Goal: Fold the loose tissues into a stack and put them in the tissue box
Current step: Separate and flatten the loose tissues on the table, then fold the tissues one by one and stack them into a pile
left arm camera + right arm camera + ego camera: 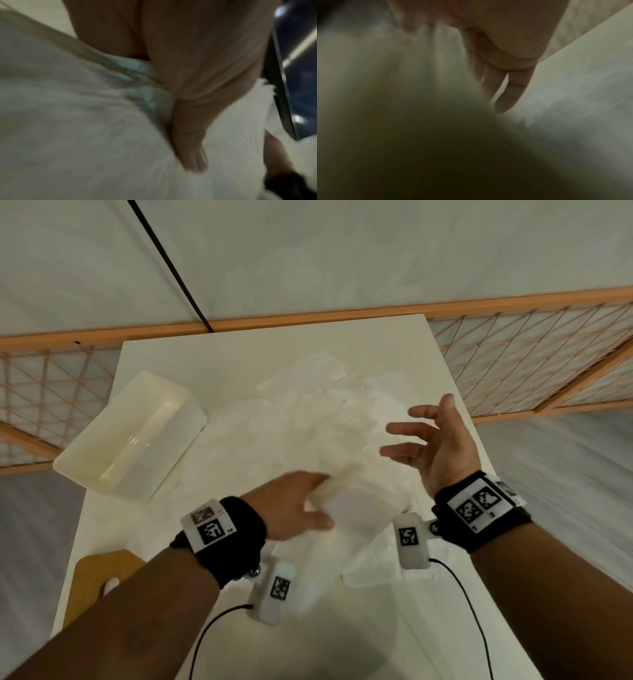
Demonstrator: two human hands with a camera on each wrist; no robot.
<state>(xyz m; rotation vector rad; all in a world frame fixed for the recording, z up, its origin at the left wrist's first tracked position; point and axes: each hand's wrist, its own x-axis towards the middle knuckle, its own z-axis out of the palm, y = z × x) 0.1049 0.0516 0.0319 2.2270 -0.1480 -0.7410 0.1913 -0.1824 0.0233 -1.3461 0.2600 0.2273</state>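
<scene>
Head view: a white tabletop (394, 344) is seen, with loose tissues (329, 405) spread in a heap over its middle and near part. An open, empty white tissue box (130, 436) lies at the left of the tabletop, apart from the heap. A folded wad of tissues (356, 501) is gripped by the left hand (291, 508), thumb on the near side and fingers hidden behind the wad. The right hand (435, 440) is held above the heap at the right, fingers spread and nearly straight, nothing held. A wooden board (102, 580) is seen at the near left corner. Left wrist view (blurred): the left hand (197, 67) is pressed against white tissue (85, 121), one finger laid along it. Right wrist view (blurred, dark below): straight fingers (510, 92) of the right hand are seen over white tissue (573, 94), with nothing held.
</scene>
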